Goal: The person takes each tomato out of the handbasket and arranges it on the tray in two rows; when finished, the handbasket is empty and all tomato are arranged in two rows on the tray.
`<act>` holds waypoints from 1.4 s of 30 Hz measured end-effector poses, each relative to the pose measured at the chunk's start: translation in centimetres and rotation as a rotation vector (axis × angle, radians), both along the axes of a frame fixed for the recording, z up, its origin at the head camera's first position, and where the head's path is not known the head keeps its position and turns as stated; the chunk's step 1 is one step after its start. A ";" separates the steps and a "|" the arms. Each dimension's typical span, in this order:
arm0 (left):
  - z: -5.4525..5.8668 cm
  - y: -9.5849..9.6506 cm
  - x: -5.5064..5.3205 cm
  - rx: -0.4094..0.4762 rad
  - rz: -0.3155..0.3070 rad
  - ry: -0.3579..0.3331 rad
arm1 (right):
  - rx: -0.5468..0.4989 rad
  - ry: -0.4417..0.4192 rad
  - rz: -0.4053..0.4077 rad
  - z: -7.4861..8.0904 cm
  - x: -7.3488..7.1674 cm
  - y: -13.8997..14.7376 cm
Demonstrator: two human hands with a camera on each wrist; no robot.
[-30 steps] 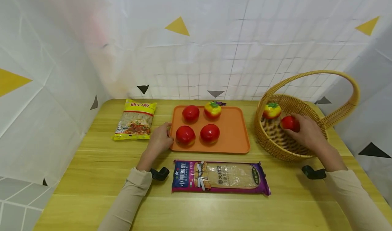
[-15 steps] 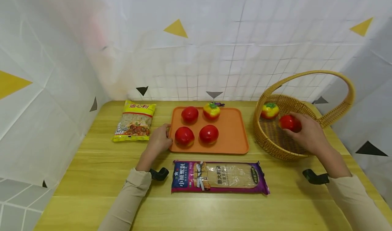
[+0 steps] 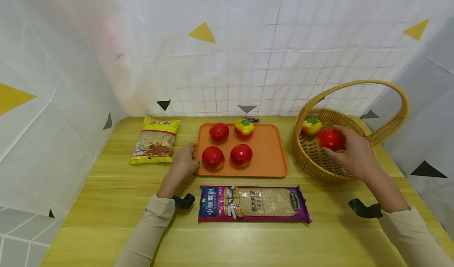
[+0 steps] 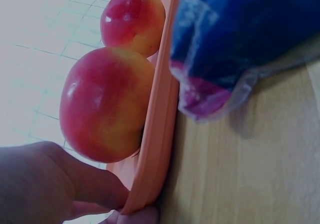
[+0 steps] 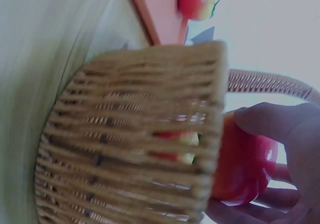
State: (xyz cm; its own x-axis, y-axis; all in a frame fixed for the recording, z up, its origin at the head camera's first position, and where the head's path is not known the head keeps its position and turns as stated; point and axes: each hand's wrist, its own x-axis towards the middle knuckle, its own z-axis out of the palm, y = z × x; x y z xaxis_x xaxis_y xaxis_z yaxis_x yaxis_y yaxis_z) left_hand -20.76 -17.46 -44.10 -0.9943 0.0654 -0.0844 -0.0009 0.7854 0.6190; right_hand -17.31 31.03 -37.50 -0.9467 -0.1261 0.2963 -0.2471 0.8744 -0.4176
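My right hand [image 3: 354, 151] grips a round red fruit [image 3: 330, 139], thumb and fingers about its sides, over the wicker basket [image 3: 315, 172]. In the right wrist view the fruit [image 5: 245, 164] shows above the basket's rim, partly hidden by the weave. Another fruit [image 3: 312, 126], yellow on top with a green leafy crown, lies inside the basket at its left. My left hand [image 3: 183, 162] pinches the left edge of the orange tray [image 3: 267, 152]. On that tray are three red fruits [image 3: 241, 155] and one with its yellow top and green crown [image 3: 244, 128] upward.
A purple and blue pasta pack [image 3: 255, 204] lies in front of the tray. To the tray's left is a yellow bag of macaroni [image 3: 156, 140]. The basket's tall handle [image 3: 369, 82] arches over its opening. A patterned white sheet [image 3: 230, 62] hangs behind the table.
My right hand has lifted the red fruit slightly and shifted it left within the basket's opening. The left hand stays at the tray's edge.
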 end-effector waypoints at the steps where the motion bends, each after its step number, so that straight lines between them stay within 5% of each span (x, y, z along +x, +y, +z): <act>1: 0.0 0.0 0.0 0.002 0.002 -0.004 | -0.009 0.002 -0.001 0.1 0.1 -0.2; 23: -0.3 -0.3 -0.1 0.001 -0.017 0.010 | -0.002 0.241 0.148 1.0 1.9 -3.8; 42: -0.2 -0.2 -0.2 -0.003 -0.012 0.003 | -0.066 0.246 0.271 1.1 0.7 -8.2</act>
State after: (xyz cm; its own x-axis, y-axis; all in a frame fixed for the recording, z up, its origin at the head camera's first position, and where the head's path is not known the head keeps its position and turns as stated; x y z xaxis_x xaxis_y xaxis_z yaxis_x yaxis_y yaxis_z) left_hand -20.99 -17.68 -44.33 -0.9937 0.0773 -0.0816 0.0105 0.7869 0.6170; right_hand -16.58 22.85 -36.42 -0.7811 -0.3354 0.5267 -0.5660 0.7366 -0.3703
